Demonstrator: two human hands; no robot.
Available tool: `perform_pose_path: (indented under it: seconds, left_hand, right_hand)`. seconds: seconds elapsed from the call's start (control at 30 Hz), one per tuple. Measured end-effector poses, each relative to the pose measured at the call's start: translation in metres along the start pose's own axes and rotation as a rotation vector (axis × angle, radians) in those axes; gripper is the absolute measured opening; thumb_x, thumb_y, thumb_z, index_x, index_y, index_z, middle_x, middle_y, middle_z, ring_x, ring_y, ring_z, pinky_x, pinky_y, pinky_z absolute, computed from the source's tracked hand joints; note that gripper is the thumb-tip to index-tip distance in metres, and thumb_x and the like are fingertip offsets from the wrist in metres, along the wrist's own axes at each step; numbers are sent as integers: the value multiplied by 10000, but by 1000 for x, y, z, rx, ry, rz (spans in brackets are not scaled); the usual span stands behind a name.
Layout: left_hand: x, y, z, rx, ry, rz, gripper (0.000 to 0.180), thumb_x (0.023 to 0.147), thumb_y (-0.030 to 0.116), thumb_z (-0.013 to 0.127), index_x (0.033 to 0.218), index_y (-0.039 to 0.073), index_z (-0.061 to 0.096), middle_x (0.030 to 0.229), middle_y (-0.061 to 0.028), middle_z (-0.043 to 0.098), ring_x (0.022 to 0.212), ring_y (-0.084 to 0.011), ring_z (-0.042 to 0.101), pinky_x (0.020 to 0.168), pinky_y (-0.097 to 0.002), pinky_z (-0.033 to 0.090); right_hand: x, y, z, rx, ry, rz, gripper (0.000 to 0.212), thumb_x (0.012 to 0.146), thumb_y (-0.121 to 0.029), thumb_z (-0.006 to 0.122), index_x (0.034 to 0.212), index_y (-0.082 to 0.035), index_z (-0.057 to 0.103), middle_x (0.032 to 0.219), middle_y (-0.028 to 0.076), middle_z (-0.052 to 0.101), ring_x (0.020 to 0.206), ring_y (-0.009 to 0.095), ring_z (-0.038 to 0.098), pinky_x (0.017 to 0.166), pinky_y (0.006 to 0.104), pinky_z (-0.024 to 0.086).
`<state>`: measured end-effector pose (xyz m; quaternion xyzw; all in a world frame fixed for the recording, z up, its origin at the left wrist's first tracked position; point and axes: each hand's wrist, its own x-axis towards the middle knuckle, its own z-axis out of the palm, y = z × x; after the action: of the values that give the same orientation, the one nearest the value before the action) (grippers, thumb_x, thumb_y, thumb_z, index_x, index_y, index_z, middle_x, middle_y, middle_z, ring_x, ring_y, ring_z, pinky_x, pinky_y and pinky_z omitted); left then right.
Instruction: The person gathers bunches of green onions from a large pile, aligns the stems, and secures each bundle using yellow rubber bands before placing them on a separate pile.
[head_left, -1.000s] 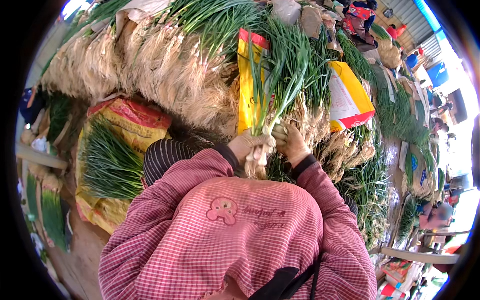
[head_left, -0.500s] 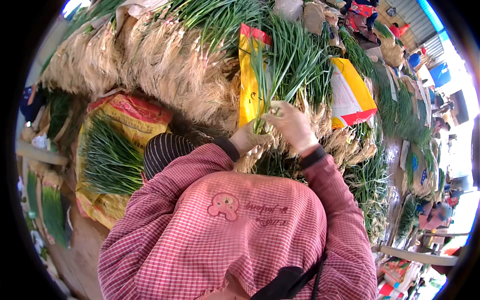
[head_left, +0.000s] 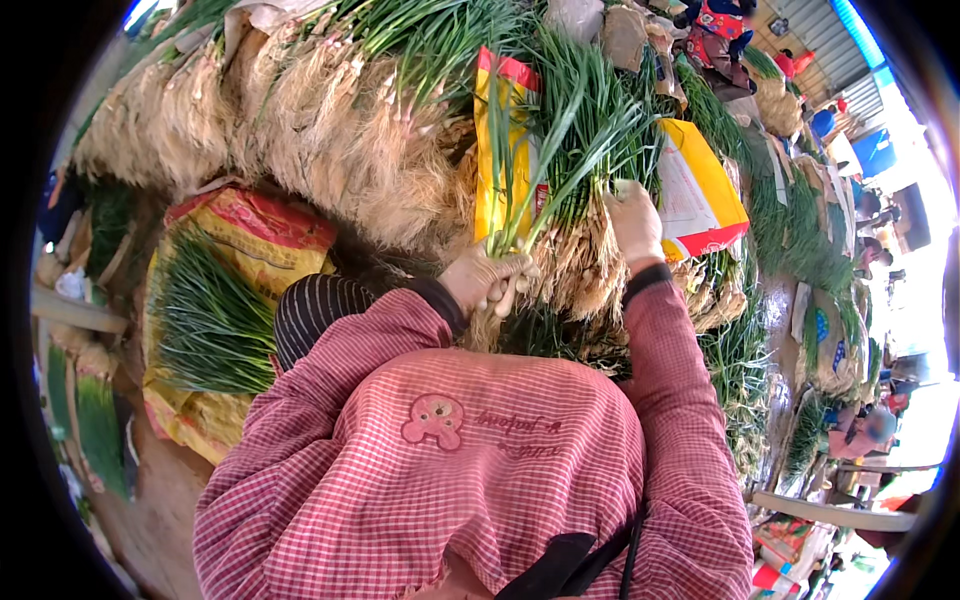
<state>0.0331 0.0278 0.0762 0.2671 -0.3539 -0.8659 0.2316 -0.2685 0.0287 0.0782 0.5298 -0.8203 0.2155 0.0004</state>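
Observation:
My left hand (head_left: 487,279) is closed around the white lower ends of a small bunch of green onions (head_left: 560,160), held upright in front of my chest. Its long green leaves fan upward past a yellow and red sack (head_left: 497,140). My right hand (head_left: 634,218) is raised higher and to the right, fingers closed among the green leaves of the same bunch. Both arms wear red checked sleeves. Below and around the hands lie heaps of green onions with pale roots (head_left: 590,270).
A big pile of rooted green onions (head_left: 300,130) fills the upper left. A yellow sack full of green leaves (head_left: 215,310) lies at left. Another yellow sack (head_left: 700,190) sits at right, with rows of onions (head_left: 760,330) and people far right.
My right hand has moved up from beside the left hand at the roots into the green leaves. The left hand has kept its hold on the bunch.

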Motion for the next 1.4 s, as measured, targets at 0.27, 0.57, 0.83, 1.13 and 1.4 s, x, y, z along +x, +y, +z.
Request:
perform_pose_path:
  seconds: [0.27,0.57,0.83,1.13,1.4]
  left_hand:
    - [7,24,-22,-262,-59,180,403,916,230,638,1271,87,511,812,10,622,590,-71,580,437,-183,451]
    - [15,26,-34,-260,-7,241,468,947,235,591,1370,91,452,857,-12,568,650,-94,540,468,-187,440]
    - [24,20,-35,-157,-44,57,387,940,253,604,1294,112,533,749,10,538,532,-49,478,406,-165,407]
    - [33,2,-30,397,38,-47,233,846,218,727,983,53,636,751,-19,632,409,-67,495,350,-197,370]
    - [32,-10,-35,184,-3,-59,407,795,190,771,1064,66,491,705,-37,558,336,-78,388,369,-226,448]
  right_hand:
    - [66,39,11,103,-10,-39,207,922,-193,557,1079,-64,597,966,83,661,652,209,610,586,312,533]
    - [47,-10,-14,108,-139,124,320,905,-333,594,1147,-126,628,913,89,682,788,200,639,775,332,509]
    - [77,-22,-9,404,-236,188,266,895,-283,642,1069,-82,655,956,63,668,946,161,622,741,241,508]
    - [-56,-100,-12,629,-565,37,218,923,-265,628,973,-57,670,869,34,637,765,117,564,731,251,486]
    - [-58,-85,-13,1181,-498,330,288,952,-327,576,1038,-63,649,747,-27,610,586,65,509,619,177,433]
